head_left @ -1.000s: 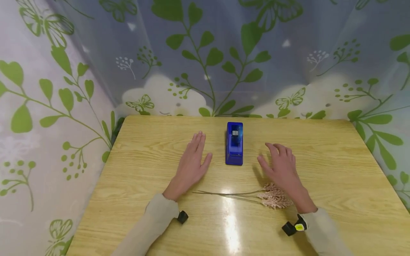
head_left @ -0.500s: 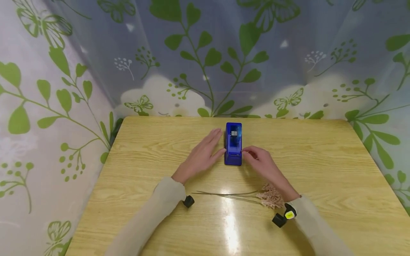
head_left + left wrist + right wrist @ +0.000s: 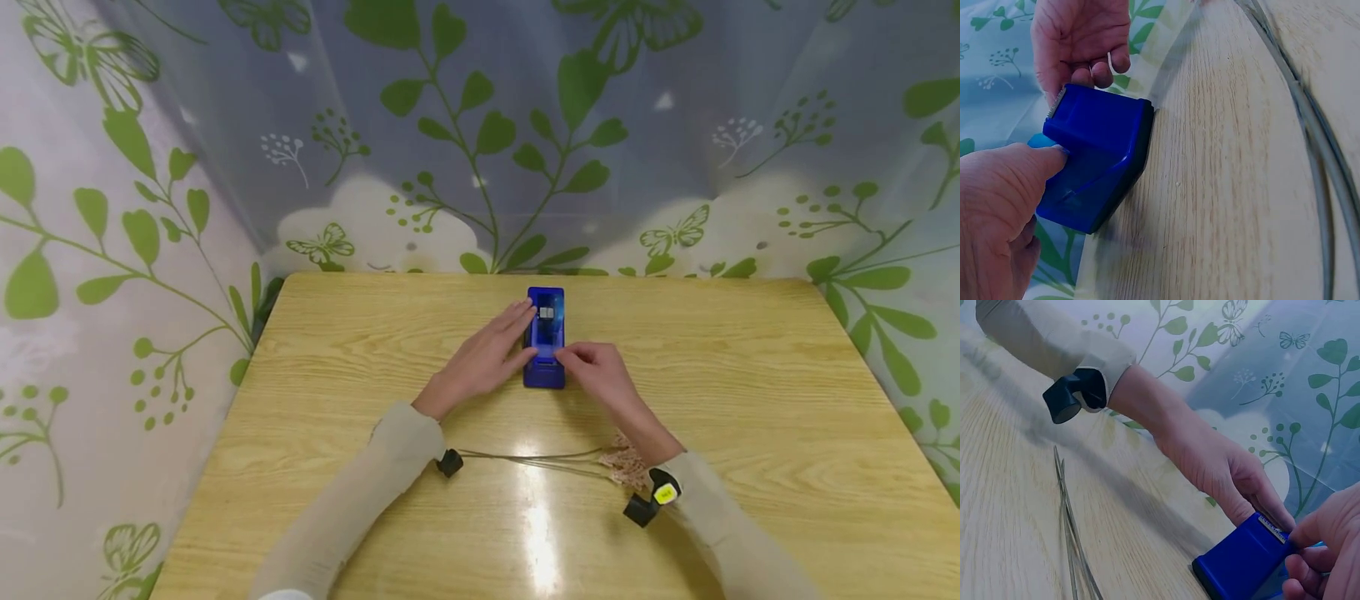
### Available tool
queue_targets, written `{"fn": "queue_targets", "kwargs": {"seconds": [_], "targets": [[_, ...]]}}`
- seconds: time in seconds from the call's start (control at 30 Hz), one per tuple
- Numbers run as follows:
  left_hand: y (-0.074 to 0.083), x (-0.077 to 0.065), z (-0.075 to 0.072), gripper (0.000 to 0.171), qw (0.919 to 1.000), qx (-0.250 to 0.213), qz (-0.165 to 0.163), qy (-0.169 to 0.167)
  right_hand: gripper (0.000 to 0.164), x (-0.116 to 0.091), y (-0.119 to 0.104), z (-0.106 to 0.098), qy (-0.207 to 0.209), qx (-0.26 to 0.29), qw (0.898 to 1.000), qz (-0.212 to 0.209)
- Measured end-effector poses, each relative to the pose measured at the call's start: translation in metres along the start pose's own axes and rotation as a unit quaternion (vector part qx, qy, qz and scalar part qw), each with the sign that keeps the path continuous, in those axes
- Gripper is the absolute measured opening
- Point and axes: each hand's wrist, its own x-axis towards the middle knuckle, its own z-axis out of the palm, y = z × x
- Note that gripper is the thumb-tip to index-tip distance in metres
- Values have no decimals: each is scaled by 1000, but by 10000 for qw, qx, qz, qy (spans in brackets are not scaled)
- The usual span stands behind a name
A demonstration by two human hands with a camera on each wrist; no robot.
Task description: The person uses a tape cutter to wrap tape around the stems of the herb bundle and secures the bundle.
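Observation:
A blue tape dispenser [image 3: 550,332] stands on the wooden table, its serrated cutter [image 3: 1272,529] showing in the right wrist view. My left hand [image 3: 480,358] lies along its left side, fingers nearly straight, fingertips and thumb pressing at the dispenser's edge. From the right, my right hand [image 3: 600,375] reaches in with thumb and index finger pinched together at the cutter end. The tape's end at those fingertips is mostly hidden. In the left wrist view my left thumb [image 3: 1047,162] touches the dispenser's side, while the right hand [image 3: 1082,37] is beyond the cutter.
Thin dried stems [image 3: 517,456] with pinkish flower heads [image 3: 626,462] lie across the table in front of the dispenser, partly under the right forearm. Black wrist cameras hang close over them. A leaf-printed curtain [image 3: 480,150] stands along the table's back edge.
Both hands have moved inward to the dispenser: the left against its left side, the right from beside it to its cutter end, its fingertips coming together.

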Motion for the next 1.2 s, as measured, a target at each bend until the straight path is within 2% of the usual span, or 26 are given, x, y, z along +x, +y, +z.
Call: {"fn": "queue_targets", "kwargs": {"seconds": [0.37, 0.67, 1.2], "targets": [[-1, 1, 2, 68, 9998, 198, -6, 78, 26, -2, -3, 5, 245, 559, 9981, 43], [2, 0, -1, 69, 9996, 275, -104, -12, 25, -4, -8, 7, 359, 582, 9976, 88], [4, 1, -2, 69, 9984, 555, -60, 33, 26, -8, -7, 12, 555, 827, 9949, 183]]}}
